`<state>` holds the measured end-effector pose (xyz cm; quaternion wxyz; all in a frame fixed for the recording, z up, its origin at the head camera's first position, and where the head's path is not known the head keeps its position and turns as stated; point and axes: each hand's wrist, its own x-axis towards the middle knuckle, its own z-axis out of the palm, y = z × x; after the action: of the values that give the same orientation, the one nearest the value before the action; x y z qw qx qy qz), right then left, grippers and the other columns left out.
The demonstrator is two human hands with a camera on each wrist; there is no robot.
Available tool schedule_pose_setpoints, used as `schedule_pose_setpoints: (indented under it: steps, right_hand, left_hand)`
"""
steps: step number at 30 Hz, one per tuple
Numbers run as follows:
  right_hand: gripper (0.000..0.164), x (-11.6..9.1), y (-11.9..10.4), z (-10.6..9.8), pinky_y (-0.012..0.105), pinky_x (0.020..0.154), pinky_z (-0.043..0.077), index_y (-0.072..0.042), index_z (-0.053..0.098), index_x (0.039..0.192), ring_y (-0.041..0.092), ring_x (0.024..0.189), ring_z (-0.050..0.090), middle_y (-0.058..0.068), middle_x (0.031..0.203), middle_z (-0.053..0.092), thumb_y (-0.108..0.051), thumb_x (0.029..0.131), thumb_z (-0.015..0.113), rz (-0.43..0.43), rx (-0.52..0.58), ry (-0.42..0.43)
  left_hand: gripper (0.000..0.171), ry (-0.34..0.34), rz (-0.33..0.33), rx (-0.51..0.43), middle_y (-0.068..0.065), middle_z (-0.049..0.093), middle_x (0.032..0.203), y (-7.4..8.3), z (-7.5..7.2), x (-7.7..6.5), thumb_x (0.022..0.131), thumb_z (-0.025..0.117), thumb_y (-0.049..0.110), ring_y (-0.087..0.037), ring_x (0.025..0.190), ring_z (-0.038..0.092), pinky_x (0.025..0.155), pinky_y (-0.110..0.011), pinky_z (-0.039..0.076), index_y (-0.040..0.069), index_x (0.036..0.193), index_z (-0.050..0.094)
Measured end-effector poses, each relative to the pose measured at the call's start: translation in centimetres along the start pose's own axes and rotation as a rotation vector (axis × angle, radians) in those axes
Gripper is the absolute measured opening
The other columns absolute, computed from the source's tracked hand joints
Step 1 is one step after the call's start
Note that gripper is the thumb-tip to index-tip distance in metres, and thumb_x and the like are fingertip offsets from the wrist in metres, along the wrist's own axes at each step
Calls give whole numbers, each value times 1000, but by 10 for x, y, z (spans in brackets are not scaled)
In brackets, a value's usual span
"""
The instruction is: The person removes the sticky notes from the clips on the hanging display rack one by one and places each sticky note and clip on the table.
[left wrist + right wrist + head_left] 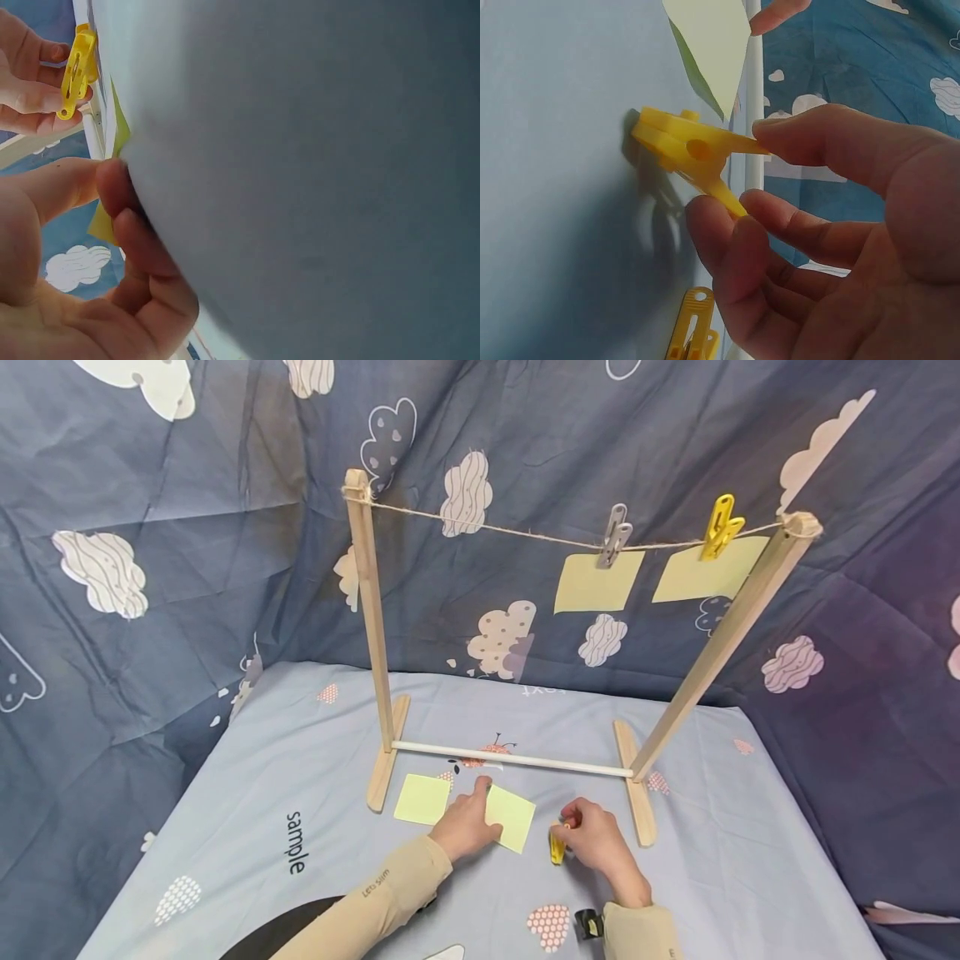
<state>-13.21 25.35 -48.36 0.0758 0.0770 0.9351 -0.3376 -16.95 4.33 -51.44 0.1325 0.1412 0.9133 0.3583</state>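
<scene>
My left hand point(467, 825) is over the left edge of a pale yellow-green paper note point(513, 818), pinching it between thumb and fingers. In the right wrist view a lower corner of that note point(712, 52) is lifted off the cloth, its darker underside showing. A second note point(422, 799) lies flat to the left of the hand. My right hand point(596, 837) pinches the two handle ends of a yellow clothespin point(694, 146) between thumb and fingers, close over the cloth. Another yellow clothespin point(694, 326) lies on the cloth below it.
A wooden frame point(372, 627) stands behind the hands with a white rod point(517, 761) along its base. From its string point(525, 532) hang two notes, one under a grey clothespin point(615, 537), one under a yellow clothespin point(720, 529). Patterned cloth covers table point(225, 852) and walls.
</scene>
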Motion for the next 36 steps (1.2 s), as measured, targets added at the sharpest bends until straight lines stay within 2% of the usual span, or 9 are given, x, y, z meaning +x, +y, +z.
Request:
schedule_pose_setpoints:
  steps: [5, 11, 18, 25, 36]
  right_hand:
    - [25, 0, 0, 0, 28, 61, 43, 0, 62, 95, 15, 70, 52, 5, 81, 60, -15, 77, 71, -19, -21, 13]
    - [25, 0, 1, 0, 29, 63, 45, 0, 63, 95, 16, 73, 54, 5, 83, 61, -15, 77, 71, -17, -22, 19]
    - [30, 0, 1, -1, 28, 61, 45, 1, 62, 98, 16, 74, 55, 6, 86, 63, -18, 77, 72, 1, -3, 14]
    - [31, -1, 0, -5, 28, 58, 46, 2, 62, 101, 16, 73, 57, 8, 88, 64, -18, 79, 73, 16, 25, 18]
    - [31, -1, 1, -14, 29, 61, 48, 2, 62, 103, 17, 76, 60, 9, 90, 65, -19, 82, 71, -19, 19, 44]
  left_hand:
    - [65, 27, 26, 68, -15, 61, 90, 3, 0, -3, 79, 71, 17, -22, 69, 54, 64, -39, 48, 0, 134, 40]
    - [65, 66, 37, 67, -20, 49, 102, 5, 3, -5, 77, 72, 15, -18, 55, 48, 49, -31, 42, 2, 133, 42]
    - [55, 76, 75, 38, -15, 44, 99, 6, 2, -7, 78, 71, 11, -15, 50, 44, 44, -27, 38, 8, 126, 44]
    - [39, 79, 113, 65, -13, 43, 94, 7, 0, -9, 80, 67, 12, -15, 49, 42, 44, -27, 37, 3, 115, 50]
    - [30, 60, 100, 86, -10, 46, 92, 4, -2, -5, 84, 65, 17, -15, 53, 43, 50, -28, 39, 3, 108, 55]
